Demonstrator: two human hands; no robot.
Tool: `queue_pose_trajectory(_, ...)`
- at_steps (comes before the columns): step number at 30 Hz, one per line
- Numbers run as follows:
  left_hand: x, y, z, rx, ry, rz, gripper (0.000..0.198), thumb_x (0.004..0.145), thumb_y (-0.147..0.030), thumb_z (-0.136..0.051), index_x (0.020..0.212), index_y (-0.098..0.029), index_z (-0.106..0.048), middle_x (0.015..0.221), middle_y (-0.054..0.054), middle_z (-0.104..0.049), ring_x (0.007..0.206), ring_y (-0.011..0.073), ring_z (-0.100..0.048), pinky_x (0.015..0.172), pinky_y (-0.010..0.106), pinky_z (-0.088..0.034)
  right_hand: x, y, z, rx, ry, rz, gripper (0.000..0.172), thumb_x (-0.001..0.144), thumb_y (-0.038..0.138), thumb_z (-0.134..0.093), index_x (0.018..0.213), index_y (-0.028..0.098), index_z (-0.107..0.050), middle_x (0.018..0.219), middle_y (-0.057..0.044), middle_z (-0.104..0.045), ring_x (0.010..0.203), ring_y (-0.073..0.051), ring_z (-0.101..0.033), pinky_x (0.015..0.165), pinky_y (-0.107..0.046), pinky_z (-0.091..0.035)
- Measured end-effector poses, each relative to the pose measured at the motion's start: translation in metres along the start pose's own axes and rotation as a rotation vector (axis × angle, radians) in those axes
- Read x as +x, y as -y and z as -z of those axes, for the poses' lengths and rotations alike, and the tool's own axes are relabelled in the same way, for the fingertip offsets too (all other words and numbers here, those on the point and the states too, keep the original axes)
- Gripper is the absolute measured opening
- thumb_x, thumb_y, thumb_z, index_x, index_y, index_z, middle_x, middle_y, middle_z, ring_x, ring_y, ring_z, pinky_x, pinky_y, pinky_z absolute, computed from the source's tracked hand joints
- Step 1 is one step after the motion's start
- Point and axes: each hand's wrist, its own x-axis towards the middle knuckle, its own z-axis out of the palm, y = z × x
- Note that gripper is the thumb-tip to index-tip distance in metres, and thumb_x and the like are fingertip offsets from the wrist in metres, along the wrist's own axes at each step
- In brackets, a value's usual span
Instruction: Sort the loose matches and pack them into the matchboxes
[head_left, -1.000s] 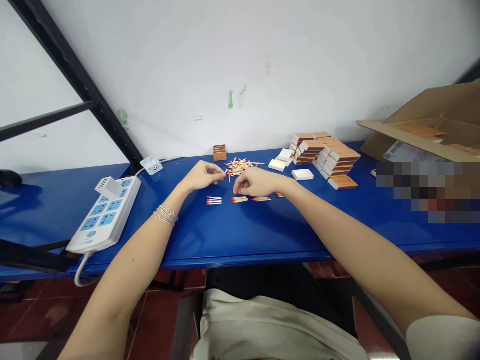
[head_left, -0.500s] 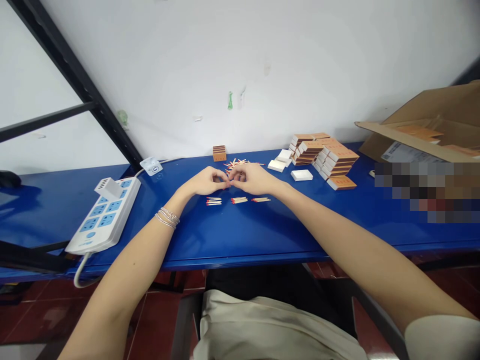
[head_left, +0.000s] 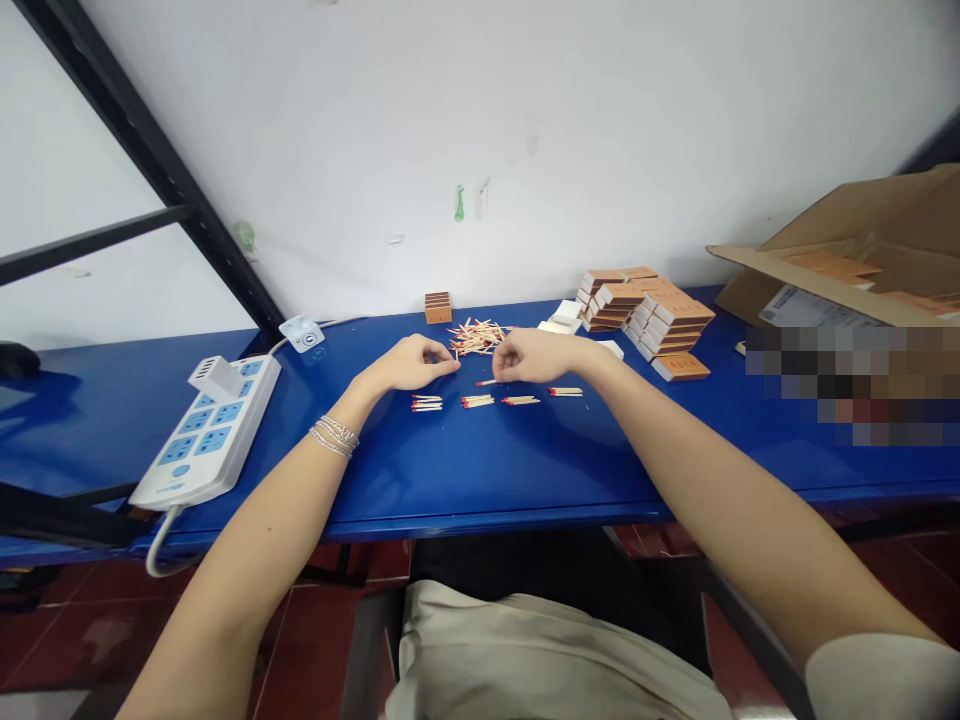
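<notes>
My right hand (head_left: 525, 355) pinches a matchstick (head_left: 487, 383), its red head pointing left, just above the blue table. To the left, my left hand (head_left: 416, 362) has its thumb and forefinger pressed together; whatever is between them is too small to make out. Behind and between the hands lies a loose pile of matchsticks (head_left: 478, 336). In front of them, small groups of matchsticks lie in a row: one group (head_left: 427, 403) at the left, another (head_left: 478, 401), a third (head_left: 520, 400), and one (head_left: 565, 391) at the right. Their red heads face left.
Stacked matchboxes (head_left: 664, 310) stand at the back right, with white matchbox trays (head_left: 562, 318) beside them. A small matchbox stack (head_left: 438, 307) is against the wall. An open cardboard box (head_left: 810, 240) sits far right, a power strip (head_left: 214, 430) at left.
My right hand has moved right, away from my left hand, with a matchstick now showing in its fingers. The rightmost match group and more of the pile have come into view.
</notes>
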Motion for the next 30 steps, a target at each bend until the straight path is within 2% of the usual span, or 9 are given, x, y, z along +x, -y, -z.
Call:
queue_pose_trajectory(6,0.002,-0.001,-0.002,0.089,-0.025,-0.026,0.022,0.078,-0.032,-0.063,0.089,-0.017,-0.075,0.083,0.004,-0.076,0.064,0.0141,-0.061,0.068,0.028,-0.048,-0.008,-0.014,0.01,-0.097,0.16,-0.13,0.016,0.073,0.021,-0.065,0.085,0.016,-0.075,0.083,-0.004,-0.075,0.077,-0.018,-0.067,0.064,-0.024,-0.046)
queue_pose_trajectory(11,0.006,-0.001,-0.01,0.132,-0.123,0.041,0.018,0.079,-0.029,-0.064,0.09,-0.018,-0.074,0.083,0.003,-0.075,0.066,0.0142,-0.061,0.071,0.028,-0.048,-0.006,-0.017,0.012,-0.094,0.208,-0.113,0.018,0.072,0.022,-0.067,0.087,0.016,-0.076,0.085,-0.003,-0.076,0.079,-0.017,-0.068,0.067,-0.023,-0.046)
queue_pose_trajectory(13,0.009,0.0,-0.014,0.141,-0.185,0.084,0.019,0.079,-0.031,-0.066,0.092,-0.018,-0.072,0.085,0.003,-0.074,0.069,0.015,-0.063,0.071,0.028,-0.048,-0.005,-0.02,0.013,-0.075,0.145,-0.101,0.018,0.073,0.021,-0.067,0.088,0.017,-0.076,0.087,-0.003,-0.076,0.079,-0.017,-0.068,0.067,-0.022,-0.046)
queue_pose_trajectory(16,0.012,0.001,-0.018,0.138,-0.252,0.131,0.027,0.078,-0.038,-0.069,0.096,-0.018,-0.069,0.085,0.004,-0.074,0.072,0.0167,-0.064,0.071,0.029,-0.048,-0.002,-0.025,0.012,-0.084,-0.072,-0.127,0.019,0.072,0.02,-0.067,0.089,0.017,-0.075,0.089,-0.004,-0.076,0.078,-0.016,-0.068,0.065,-0.022,-0.046)
queue_pose_trajectory(19,0.016,0.003,-0.021,0.138,-0.257,0.149,0.036,0.074,-0.047,-0.072,0.095,-0.018,-0.068,0.084,0.005,-0.072,0.07,0.0181,-0.063,0.068,0.031,-0.046,0.007,-0.029,0.003,-0.119,-0.293,-0.138,0.017,0.074,0.022,-0.068,0.089,0.016,-0.074,0.089,-0.006,-0.075,0.077,-0.017,-0.067,0.067,-0.024,-0.045)
queue_pose_trajectory(21,0.019,0.004,-0.022,0.139,-0.259,0.143,0.033,0.071,-0.047,-0.074,0.088,-0.019,-0.068,0.082,0.005,-0.072,0.069,0.0182,-0.062,0.067,0.031,-0.046,0.017,-0.03,-0.007,-0.12,-0.377,-0.121,0.018,0.076,0.027,-0.068,0.089,0.017,-0.074,0.089,-0.006,-0.075,0.077,-0.017,-0.066,0.069,-0.024,-0.045)
queue_pose_trajectory(23,0.02,0.005,-0.022,0.131,-0.261,0.133,0.027,0.07,-0.043,-0.075,0.081,-0.019,-0.068,0.08,0.005,-0.071,0.069,0.018,-0.061,0.067,0.03,-0.045,0.026,-0.028,-0.016,-0.114,-0.411,-0.115,0.019,0.078,0.031,-0.067,0.089,0.017,-0.074,0.089,-0.006,-0.075,0.078,-0.017,-0.066,0.07,-0.025,-0.045)
queue_pose_trajectory(26,0.02,0.004,-0.021,0.123,-0.257,0.141,0.018,0.07,-0.036,-0.074,0.077,-0.02,-0.068,0.077,0.004,-0.071,0.068,0.0177,-0.061,0.066,0.03,-0.045,0.034,-0.023,-0.024,-0.137,-0.434,-0.119,0.017,0.081,0.029,-0.064,0.088,0.017,-0.073,0.091,-0.008,-0.075,0.08,-0.018,-0.066,0.07,-0.025,-0.045)
queue_pose_trajectory(30,0.019,0.0,-0.019,0.126,-0.239,0.178,0.008,0.072,-0.027,-0.07,0.073,-0.019,-0.068,0.076,0.005,-0.072,0.07,0.0188,-0.063,0.067,0.029,-0.047,0.025,-0.022,-0.015,-0.169,-0.413,-0.14,0.013,0.079,0.022,-0.063,0.084,0.016,-0.074,0.089,-0.009,-0.075,0.078,-0.019,-0.066,0.069,-0.027,-0.046)
